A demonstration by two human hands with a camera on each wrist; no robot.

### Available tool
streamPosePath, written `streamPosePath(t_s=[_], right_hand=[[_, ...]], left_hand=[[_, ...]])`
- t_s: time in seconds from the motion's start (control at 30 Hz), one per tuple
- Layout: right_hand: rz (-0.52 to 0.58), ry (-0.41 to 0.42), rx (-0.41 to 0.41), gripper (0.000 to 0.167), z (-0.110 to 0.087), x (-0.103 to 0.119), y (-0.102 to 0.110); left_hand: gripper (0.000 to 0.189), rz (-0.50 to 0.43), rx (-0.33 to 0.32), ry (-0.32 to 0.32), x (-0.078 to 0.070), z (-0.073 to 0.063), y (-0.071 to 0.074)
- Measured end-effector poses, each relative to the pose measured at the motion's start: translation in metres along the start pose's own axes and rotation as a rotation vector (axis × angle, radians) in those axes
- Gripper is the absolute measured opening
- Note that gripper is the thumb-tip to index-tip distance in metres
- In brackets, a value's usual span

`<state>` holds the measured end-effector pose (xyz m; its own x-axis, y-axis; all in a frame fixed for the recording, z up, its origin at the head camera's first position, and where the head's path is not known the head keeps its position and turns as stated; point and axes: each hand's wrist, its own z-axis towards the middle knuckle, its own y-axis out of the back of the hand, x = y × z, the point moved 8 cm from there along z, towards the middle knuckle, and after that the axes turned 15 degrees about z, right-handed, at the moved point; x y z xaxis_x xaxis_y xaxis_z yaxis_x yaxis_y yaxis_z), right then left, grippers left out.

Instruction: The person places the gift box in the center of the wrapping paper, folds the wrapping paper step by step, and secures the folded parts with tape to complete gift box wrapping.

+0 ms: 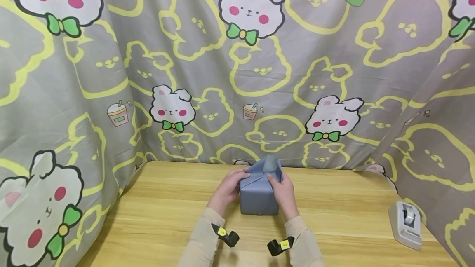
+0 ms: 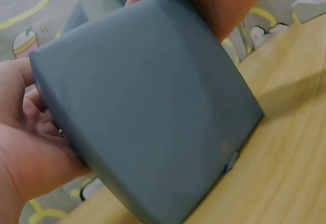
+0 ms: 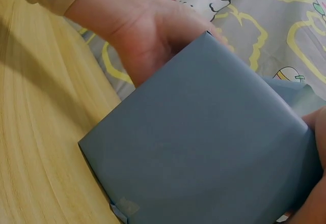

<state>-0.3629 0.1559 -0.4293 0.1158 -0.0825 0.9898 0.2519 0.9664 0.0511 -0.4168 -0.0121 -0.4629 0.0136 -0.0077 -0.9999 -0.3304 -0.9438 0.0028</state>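
A box wrapped in blue-grey paper (image 1: 259, 199) stands on the wooden table in the head view, with a paper flap (image 1: 271, 164) sticking up at its far top edge. My left hand (image 1: 231, 183) grips the box's left side, its thumb on the top folds. On the other side my right hand (image 1: 285, 193) holds the box, thumb over the top near the flap. Both wrist views show the smooth front face (image 2: 132, 96) and a small piece of clear tape (image 3: 127, 206) at its lower edge. Fingers behind the box are partly hidden.
A grey tape dispenser (image 1: 407, 225) stands at the right edge of the wooden table (image 1: 159, 209). Patterned cloth curtain (image 1: 211, 73) hangs around the back and both sides. Small black camera mounts (image 1: 231, 239) are worn at both wrists.
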Motion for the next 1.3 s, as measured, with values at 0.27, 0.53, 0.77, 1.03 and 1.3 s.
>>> streamPosePath(t_s=[0.27, 0.53, 0.77, 1.03, 1.3], right_hand=[[0.013, 0.006, 0.003, 0.060, -0.001, 0.004, 0.000], [0.005, 0.005, -0.002, 0.058, 0.000, 0.001, 0.000], [-0.001, 0.001, -0.007, 0.059, -0.001, 0.000, 0.001], [0.008, 0.004, -0.003, 0.057, -0.002, 0.001, -0.001], [0.053, -0.006, 0.061, 0.058, -0.003, 0.002, 0.000]], left_hand=[[0.034, 0.021, -0.064, -0.006, -0.010, -0.001, 0.002], [0.035, -0.041, -0.117, -0.015, -0.008, -0.005, 0.001], [0.021, -0.036, -0.184, 0.038, -0.003, -0.014, 0.006], [0.010, -0.078, -0.181, 0.053, -0.002, -0.015, 0.008], [0.008, -0.097, -0.166, 0.036, -0.023, -0.033, 0.003]])
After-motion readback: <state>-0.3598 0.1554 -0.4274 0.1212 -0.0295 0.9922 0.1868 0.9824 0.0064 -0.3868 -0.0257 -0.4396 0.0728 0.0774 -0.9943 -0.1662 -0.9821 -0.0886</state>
